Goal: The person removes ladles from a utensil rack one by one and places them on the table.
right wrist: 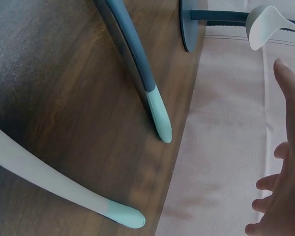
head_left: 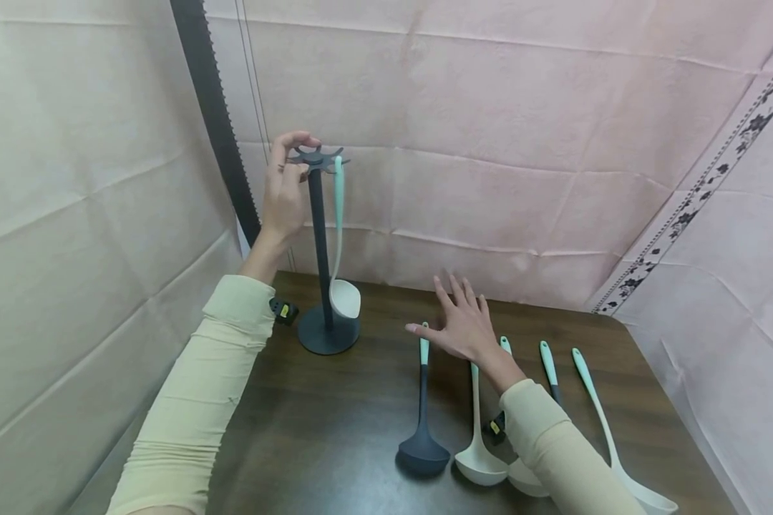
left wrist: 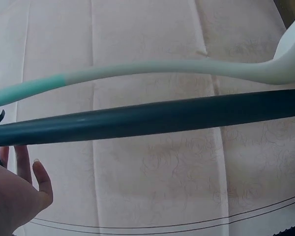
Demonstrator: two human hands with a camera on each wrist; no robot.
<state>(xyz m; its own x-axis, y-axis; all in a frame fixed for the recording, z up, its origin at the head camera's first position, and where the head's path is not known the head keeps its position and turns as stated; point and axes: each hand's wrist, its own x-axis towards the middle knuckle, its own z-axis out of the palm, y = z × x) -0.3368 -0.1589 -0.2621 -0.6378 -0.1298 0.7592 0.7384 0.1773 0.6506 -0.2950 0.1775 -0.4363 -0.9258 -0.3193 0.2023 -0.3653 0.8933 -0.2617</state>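
Observation:
A dark utensil stand with a hooked top stands at the back left of the table. Fingers and thumb of my left hand grip its top from the left side. From a hook on the right hangs a white ladle with a mint handle end, its bowl down near the base. My right hand is held over the table with fingers spread, holding nothing. Below it lie a dark ladle and a white ladle, handles pointing to the back. In the right wrist view, its thumb points toward the hanging ladle.
Farther right on the brown table lie more ladles, including a white ladle; my right sleeve partly covers some of them. Pale cloth hangs behind the table and along both sides.

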